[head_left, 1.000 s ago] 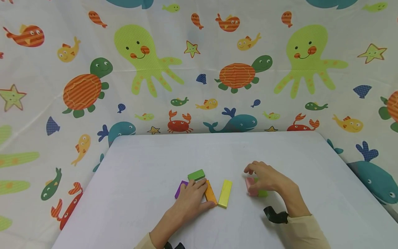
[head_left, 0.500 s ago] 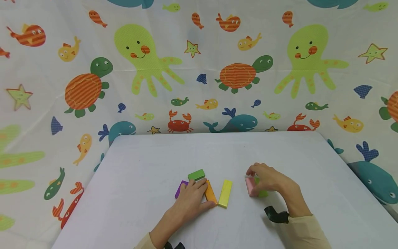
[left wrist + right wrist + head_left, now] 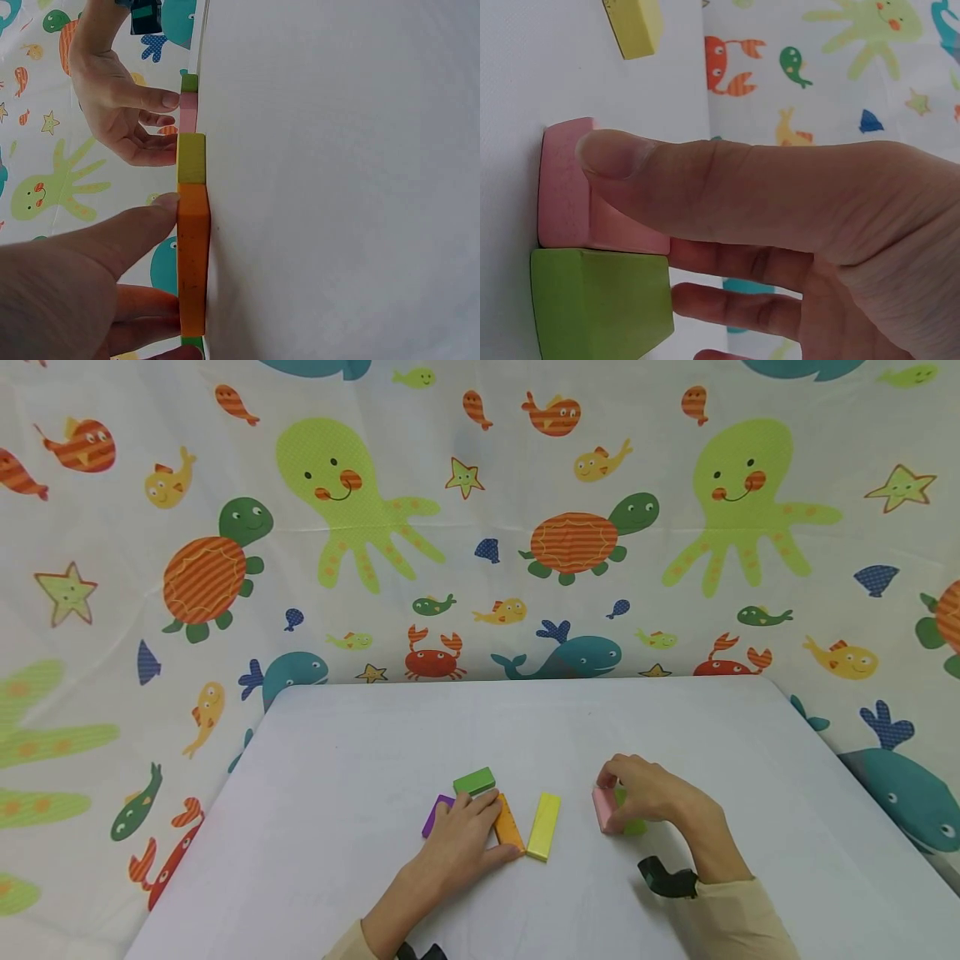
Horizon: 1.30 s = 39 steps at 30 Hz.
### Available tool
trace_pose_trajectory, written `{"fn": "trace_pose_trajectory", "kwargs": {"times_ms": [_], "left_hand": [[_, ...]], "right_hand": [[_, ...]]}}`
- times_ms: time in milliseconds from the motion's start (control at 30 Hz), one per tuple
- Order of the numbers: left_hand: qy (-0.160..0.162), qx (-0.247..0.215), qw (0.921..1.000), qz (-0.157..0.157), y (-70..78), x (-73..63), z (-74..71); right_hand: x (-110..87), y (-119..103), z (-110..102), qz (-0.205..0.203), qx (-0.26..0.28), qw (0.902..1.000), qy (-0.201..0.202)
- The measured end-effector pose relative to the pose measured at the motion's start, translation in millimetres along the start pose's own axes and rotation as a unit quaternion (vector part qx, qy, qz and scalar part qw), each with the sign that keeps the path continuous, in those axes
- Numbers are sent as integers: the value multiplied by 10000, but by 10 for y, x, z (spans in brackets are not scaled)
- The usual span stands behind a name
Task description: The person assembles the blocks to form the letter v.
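My left hand point(image 3: 459, 843) rests over a cluster of wooden blocks. Its thumb touches the near end of the orange block point(image 3: 509, 827), and its fingertips reach that block's far end. The purple block point(image 3: 435, 817) is partly hidden by this hand; the green block point(image 3: 474, 781) lies just beyond the fingers. To the right, my right hand point(image 3: 651, 789) grips the pink block point(image 3: 564, 187), thumb at the near end and fingers curled toward the far one. A light green block point(image 3: 604, 304) stands against the pink one, partly covered by the hand in the head view.
A yellow block point(image 3: 543, 827) lies between the hands, its near end close to the orange block. White cloth covers the table point(image 3: 337, 760). Behind it hangs a curtain point(image 3: 465, 577) printed with sea animals.
My right hand has shifted slightly right and nearer, its index finger curling down toward the pink block, which moved very slightly. My left hand and its blocks have stayed put.
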<state>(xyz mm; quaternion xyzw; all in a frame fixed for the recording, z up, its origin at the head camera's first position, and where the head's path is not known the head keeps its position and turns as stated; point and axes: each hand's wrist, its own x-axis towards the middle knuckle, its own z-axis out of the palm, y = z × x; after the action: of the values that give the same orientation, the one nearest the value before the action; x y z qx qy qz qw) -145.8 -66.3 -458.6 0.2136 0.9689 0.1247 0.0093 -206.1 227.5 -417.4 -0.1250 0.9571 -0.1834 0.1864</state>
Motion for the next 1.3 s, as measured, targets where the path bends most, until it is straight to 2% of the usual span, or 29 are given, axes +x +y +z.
{"fn": "trace_pose_trajectory", "kwargs": {"times_ms": [567,1300], "left_hand": [[21,-27,10000,8,6,0,9],[-13,-63,10000,3,-4,12,14]], "right_hand": [[28,-13,12,31,-3,10000,59],[74,-25,44,-146,-93,9995,274]]}}
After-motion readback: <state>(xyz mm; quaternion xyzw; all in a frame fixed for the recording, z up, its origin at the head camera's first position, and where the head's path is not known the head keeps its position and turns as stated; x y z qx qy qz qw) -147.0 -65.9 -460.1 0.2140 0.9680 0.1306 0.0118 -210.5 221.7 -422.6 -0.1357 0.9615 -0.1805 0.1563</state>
